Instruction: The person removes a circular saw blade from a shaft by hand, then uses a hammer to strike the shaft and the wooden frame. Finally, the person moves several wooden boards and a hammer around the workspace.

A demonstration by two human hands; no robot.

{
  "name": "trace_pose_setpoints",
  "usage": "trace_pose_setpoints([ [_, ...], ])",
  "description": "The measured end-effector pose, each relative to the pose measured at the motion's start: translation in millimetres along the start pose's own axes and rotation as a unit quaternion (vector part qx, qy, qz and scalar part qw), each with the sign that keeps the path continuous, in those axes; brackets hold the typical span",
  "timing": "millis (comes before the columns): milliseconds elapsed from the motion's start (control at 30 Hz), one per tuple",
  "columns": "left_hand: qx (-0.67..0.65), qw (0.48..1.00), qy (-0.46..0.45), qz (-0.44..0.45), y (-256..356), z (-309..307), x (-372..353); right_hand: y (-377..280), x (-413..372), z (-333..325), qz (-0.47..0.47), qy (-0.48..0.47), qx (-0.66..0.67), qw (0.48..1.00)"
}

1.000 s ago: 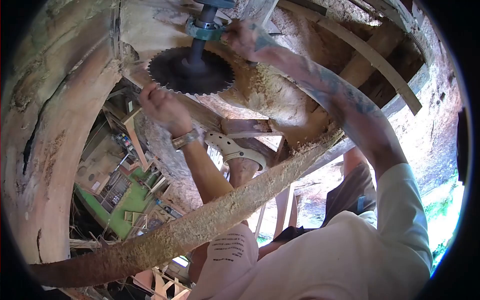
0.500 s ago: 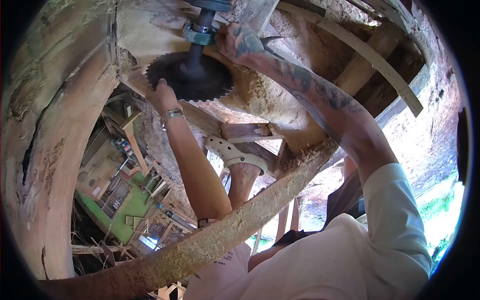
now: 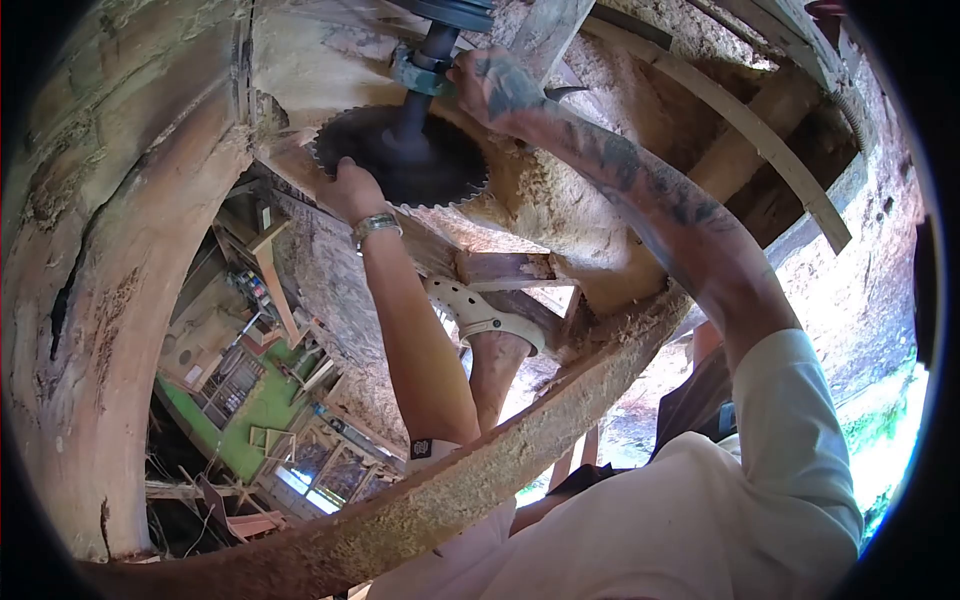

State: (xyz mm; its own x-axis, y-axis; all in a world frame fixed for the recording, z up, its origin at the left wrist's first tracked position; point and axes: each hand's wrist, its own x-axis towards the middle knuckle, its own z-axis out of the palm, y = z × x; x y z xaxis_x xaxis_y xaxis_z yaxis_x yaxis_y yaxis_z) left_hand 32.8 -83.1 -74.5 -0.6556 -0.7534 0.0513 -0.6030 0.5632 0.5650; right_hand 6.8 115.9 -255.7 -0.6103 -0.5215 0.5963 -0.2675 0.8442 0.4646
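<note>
A dark circular saw blade [image 3: 420, 175] with a toothed rim sits on the end of a metal shaft [image 3: 431, 55]. My left hand [image 3: 353, 190], wearing a wristwatch [image 3: 377, 225], pinches the blade's near left edge, with the thumb over the rim and the other fingers hidden. Higher up, a green bearing housing [image 3: 420, 73] surrounds the shaft. Against the right side of that housing, my tattooed right hand [image 3: 485, 85] is closed; whatever lies inside its fingers is hidden. A ribbed pulley [image 3: 455, 12] tops the shaft at the frame's upper edge.
A sawdust-coated wooden beam [image 3: 480, 470] crosses below my arms. My foot in a pale clog [image 3: 485, 315] rests beneath the blade. Large timbers [image 3: 130, 330] rise at left, and a curved wooden strip [image 3: 750, 125] hangs at right. Far below lies a green floor [image 3: 240, 450].
The whole view has shifted, so the blade, shaft and both hands appear a little farther right. Each hand keeps its place on the blade and beside the housing.
</note>
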Motion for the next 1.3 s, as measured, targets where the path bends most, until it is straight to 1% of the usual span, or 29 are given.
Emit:
trace_pose_setpoints([
  [33,0.009,0.999,0.013,0.039,-3.6,0.9,-3.4,18.5,9.4,-15.6,0.037,-0.056,0.187,0.980],
  [67,0.014,0.999,0.016,0.027,-1.4,0.9,-8.0,36.1,17.9,-26.3,0.073,-0.111,0.365,0.921],
  [100,0.019,1.000,0.019,0.016,3.5,0.1,-12.9,49.3,24.1,-28.8,-0.093,-0.086,0.139,0.982],
  [133,0.024,0.999,0.022,0.006,7.7,-0.3,-16.8,60.2,29.6,-29.1,-0.249,-0.054,-0.100,0.962],
  [200,0.020,1.000,0.018,0.011,13.5,-0.6,-24.1,63.5,32.7,-30.4,-0.250,-0.010,-0.202,0.947],
  [233,0.018,1.000,0.016,0.014,15.8,-1.3,-25.8,58.6,29.8,-31.3,-0.105,-0.002,-0.064,0.992],
  [300,0.019,1.000,0.011,0.019,19.3,-2.6,-25.6,46.8,22.5,-25.1,0.035,0.030,0.071,0.996],
  [333,0.019,1.000,0.009,0.020,17.3,-2.5,-23.7,43.8,21.0,-15.2,0.024,0.053,0.066,0.996],
  [367,0.042,0.999,0.009,0.033,11.2,-2.0,-18.5,36.5,18.8,-12.1,0.083,0.023,0.179,0.980],
  [400,0.065,0.997,0.009,0.046,-4.0,-0.6,-7.7,35.0,20.3,-12.9,0.147,0.006,0.285,0.947],
  [433,0.088,0.994,0.010,0.060,-2.8,-0.3,-4.1,36.0,28.5,-29.9,0.272,-0.065,0.488,0.827],
  [467,0.077,0.996,0.009,0.043,-3.2,-0.3,-3.4,39.5,35.8,-40.8,0.376,-0.130,0.655,0.643],
  [500,0.068,0.997,0.006,0.026,11.7,-2.9,-13.1,37.6,33.2,-35.1,0.238,-0.087,0.510,0.822],
  [533,0.059,0.998,0.003,0.008,21.7,-4.1,-20.6,37.5,28.3,-26.7,0.083,-0.039,0.328,0.940],
  [567,0.048,0.999,0.004,-0.001,28.6,-4.1,-25.5,33.7,23.9,-24.1,0.017,-0.044,0.230,0.972],
  [600,0.037,0.999,0.005,-0.009,33.3,-4.0,-28.7,31.4,20.4,-22.5,-0.049,-0.036,0.130,0.990],
  [667,0.016,1.000,0.001,-0.010,35.3,-4.4,-30.5,44.6,27.4,-43.6,0.012,-0.127,0.144,0.981],
  [700,0.006,1.000,-0.006,-0.002,35.0,-4.9,-30.3,55.9,33.2,-55.7,0.050,-0.126,0.219,0.966],
  [767,-0.009,1.000,-0.011,0.008,30.8,-3.9,-28.3,79.8,43.2,-77.2,0.122,-0.122,0.365,0.915],
  [867,-0.002,1.000,-0.007,0.010,26.3,-3.5,-25.3,86.9,45.5,-82.8,0.158,-0.157,0.484,0.846],
  [933,0.026,1.000,-0.003,0.003,29.2,-4.5,-26.7,57.8,35.1,-70.2,0.205,-0.123,0.425,0.873],
  [967,0.015,1.000,-0.002,0.001,27.4,-4.0,-24.4,44.3,30.3,-62.4,0.228,-0.106,0.395,0.884],
  [1067,-0.005,1.000,0.000,-0.003,22.1,-3.5,-18.6,32.4,26.4,-46.4,0.164,-0.085,0.305,0.934],
  [1133,0.000,1.000,-0.003,-0.001,25.6,-4.2,-19.6,25.0,24.2,-38.8,0.192,-0.080,0.353,0.912],
  [1200,0.025,1.000,-0.016,-0.010,30.9,-6.2,-23.8,23.6,24.2,-31.1,0.228,-0.069,0.415,0.878],
  [1233,0.037,0.999,-0.022,-0.015,33.9,-6.3,-24.4,24.7,26.6,-27.2,0.249,-0.059,0.453,0.854],
  [1300,0.028,0.999,-0.027,-0.022,32.5,-6.0,-21.3,26.0,28.8,-26.6,0.274,-0.090,0.521,0.803],
])
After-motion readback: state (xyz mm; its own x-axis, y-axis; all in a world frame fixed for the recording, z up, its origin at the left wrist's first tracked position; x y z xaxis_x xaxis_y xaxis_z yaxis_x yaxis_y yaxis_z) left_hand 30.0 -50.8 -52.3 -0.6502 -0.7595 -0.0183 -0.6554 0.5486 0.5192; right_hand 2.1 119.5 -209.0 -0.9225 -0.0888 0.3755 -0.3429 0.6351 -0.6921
